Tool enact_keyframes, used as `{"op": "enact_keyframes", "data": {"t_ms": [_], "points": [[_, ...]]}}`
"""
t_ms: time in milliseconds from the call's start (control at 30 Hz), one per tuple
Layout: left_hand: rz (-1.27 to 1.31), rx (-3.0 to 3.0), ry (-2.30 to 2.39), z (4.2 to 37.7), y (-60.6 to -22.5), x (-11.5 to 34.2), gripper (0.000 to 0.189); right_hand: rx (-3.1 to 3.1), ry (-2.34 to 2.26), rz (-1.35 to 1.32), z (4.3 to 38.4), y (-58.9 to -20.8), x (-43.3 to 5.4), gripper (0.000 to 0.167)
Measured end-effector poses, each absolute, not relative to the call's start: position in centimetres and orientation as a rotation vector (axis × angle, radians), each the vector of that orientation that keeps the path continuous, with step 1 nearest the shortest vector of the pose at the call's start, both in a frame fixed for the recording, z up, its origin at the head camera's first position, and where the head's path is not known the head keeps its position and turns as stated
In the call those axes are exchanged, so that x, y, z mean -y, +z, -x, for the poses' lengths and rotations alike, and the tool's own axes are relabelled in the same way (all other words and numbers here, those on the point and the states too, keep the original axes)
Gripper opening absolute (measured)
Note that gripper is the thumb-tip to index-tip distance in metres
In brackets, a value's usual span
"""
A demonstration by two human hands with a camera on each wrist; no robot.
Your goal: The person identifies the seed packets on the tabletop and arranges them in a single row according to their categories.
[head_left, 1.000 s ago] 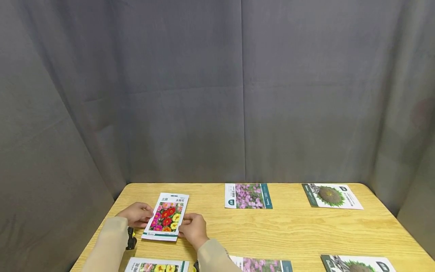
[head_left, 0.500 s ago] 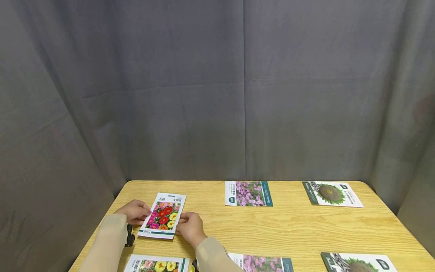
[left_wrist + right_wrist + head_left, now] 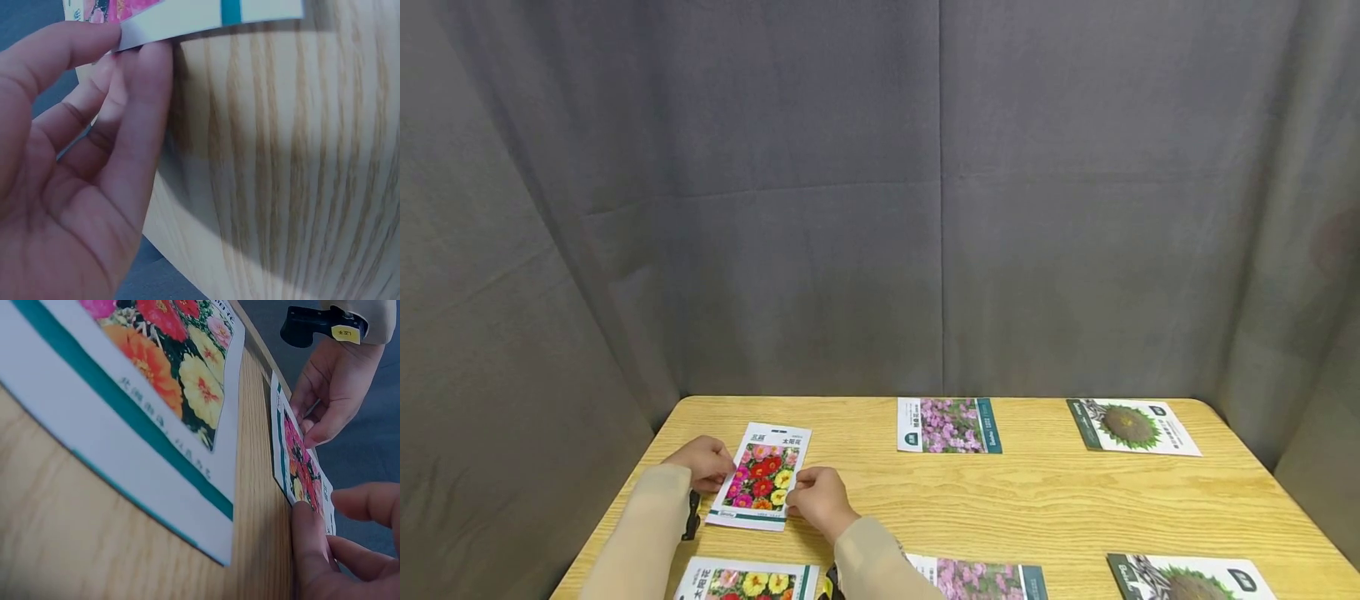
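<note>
Currently both hands hold one seed packet (image 3: 758,477), printed with red, pink and yellow flowers, at the near left of the wooden table (image 3: 1075,500). The step in hand looks like setting or squaring this packet on the tabletop, in line with the two packets along the far edge: a pink-flower packet (image 3: 949,425) and a sunflower packet (image 3: 1131,427). Left hand (image 3: 703,462) pinches the packet's left edge, thumb on top, fingers (image 3: 134,119) underneath; the wrist view shows the edge raised slightly off the wood. Right hand (image 3: 818,500) pinches the right edge between thumb and fingertips (image 3: 309,540). Fingers of both are curled on the packet, neither spread. A second flower packet (image 3: 748,582) lies at the near edge just below. Judging from this, the next move calls for lowering the packet flat and easing both pinches off without dragging it askew.
</note>
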State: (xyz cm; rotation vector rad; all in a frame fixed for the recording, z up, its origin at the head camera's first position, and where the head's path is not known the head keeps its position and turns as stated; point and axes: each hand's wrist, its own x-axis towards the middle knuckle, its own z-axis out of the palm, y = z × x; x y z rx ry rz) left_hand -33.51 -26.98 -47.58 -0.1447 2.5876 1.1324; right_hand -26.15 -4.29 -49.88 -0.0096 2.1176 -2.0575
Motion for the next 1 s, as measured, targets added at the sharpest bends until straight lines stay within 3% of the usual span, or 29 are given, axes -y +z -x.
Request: {"op": "enact_keyframes", "data": {"t_ms": [433,667,1000], "points": [[0.171,-2.621,1.033,34.0,-47.0,26.2,0.007,-2.107,-1.988,0.092,26.6,-49.5,3.7,0.045],[0.177,-2.644,0.981,33.9,-47.8,26.3,0.019,-2.132,-1.922,0.101,26.2,-49.7,3.9,0.04],[0.177,-2.695,0.881,33.8,-47.7,25.8,0.023,-2.15,-1.887,0.124,26.3,-49.7,3.8,0.046]]}}
